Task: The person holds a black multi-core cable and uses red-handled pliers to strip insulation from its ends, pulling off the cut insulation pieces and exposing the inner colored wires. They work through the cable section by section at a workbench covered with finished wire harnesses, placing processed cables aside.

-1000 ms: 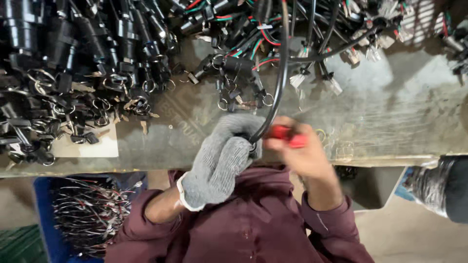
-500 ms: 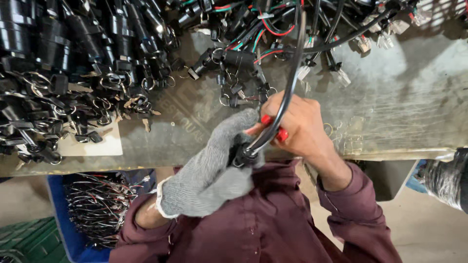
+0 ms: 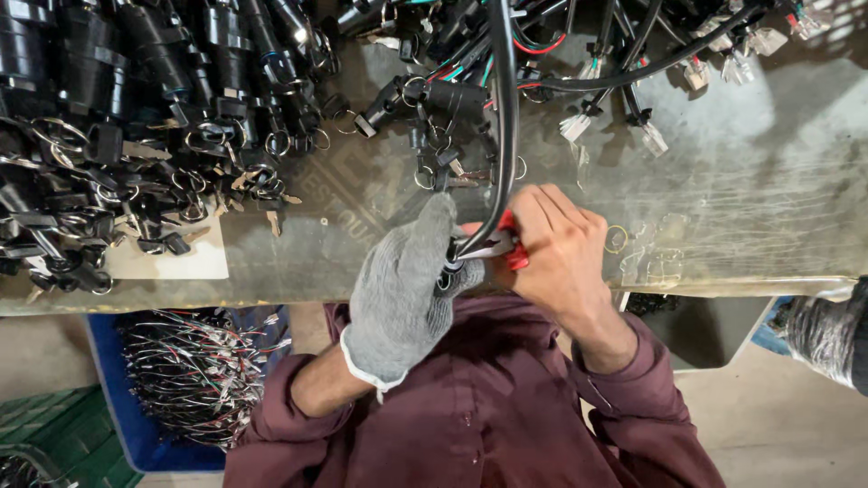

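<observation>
Change since prior frames: right hand [image 3: 561,258] has closed in against the gloved left hand [image 3: 411,289]; both now meet at the cable end, where a second ago they sat slightly apart. Judged: the tool is now being applied to the cable.
Left hand: grey knit glove, closed around the lower end of the black cable [image 3: 503,117], at the bench edge.
Right hand: bare, gripping a red-handled hand tool [image 3: 511,246]; metal tip touches the cable end.
Black cable: smooth, round, glossy sheath; runs from the hands up and off the top of the frame.
Workbench [image 3: 750,208]: dull metal sheet, scratched and worn.
Bench stock: black cylindrical lock bodies with keys on rings [image 3: 181,126], left; wire harnesses with white plugs [image 3: 646,136], upper right.
Blue crate [image 3: 194,384]: below bench, filled with thin multicoloured wires.
</observation>
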A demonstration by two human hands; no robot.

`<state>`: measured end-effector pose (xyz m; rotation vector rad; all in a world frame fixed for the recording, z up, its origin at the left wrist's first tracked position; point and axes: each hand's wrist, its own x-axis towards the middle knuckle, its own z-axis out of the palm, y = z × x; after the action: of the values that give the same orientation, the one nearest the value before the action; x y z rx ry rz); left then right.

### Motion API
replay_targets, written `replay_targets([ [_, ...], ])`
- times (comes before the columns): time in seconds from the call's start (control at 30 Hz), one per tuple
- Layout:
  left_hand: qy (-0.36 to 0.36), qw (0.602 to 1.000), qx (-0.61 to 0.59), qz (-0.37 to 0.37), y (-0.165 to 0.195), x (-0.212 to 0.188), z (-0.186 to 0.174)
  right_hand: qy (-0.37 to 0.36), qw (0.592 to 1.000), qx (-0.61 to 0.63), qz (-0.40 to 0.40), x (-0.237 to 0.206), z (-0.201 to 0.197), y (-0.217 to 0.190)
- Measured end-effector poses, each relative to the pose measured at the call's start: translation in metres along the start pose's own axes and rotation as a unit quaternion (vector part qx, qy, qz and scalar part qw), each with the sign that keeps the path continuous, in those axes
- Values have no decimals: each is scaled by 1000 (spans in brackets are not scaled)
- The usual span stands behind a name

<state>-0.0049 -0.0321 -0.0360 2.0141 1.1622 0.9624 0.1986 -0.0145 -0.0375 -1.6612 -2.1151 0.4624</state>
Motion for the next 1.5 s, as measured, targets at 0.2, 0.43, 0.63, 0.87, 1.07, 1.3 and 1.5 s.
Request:
replay_targets([
  [0.2, -32, 991, 130, 12, -3, -2, 0, 2, 999, -35, 29, -18, 0, -2],
  [0.43, -24, 971, 225, 77, -1, 8, -6, -10, 997, 66, 34, -23, 11, -7],
  [0.63, -120, 992, -22, -42, 14, 20, -29, 19, 996, 64, 56, -8, 13, -9],
  [0.87, -246, 905, -311, -152, 13, 22, -38, 36, 968, 194, -155, 10, 28, 18],
  [1.07, -172, 951, -233, -104, 18, 16, -40, 14, 974, 184, -134, 11, 17, 11],
  [1.3, -128, 985, 97, -63, 24, 34, -35, 40, 999, 14, 6, -6, 19, -4],
  [1.5, -57, 937, 324, -120, -4, -3, -94, 48, 993, -97, -47, -1, -4, 21],
])
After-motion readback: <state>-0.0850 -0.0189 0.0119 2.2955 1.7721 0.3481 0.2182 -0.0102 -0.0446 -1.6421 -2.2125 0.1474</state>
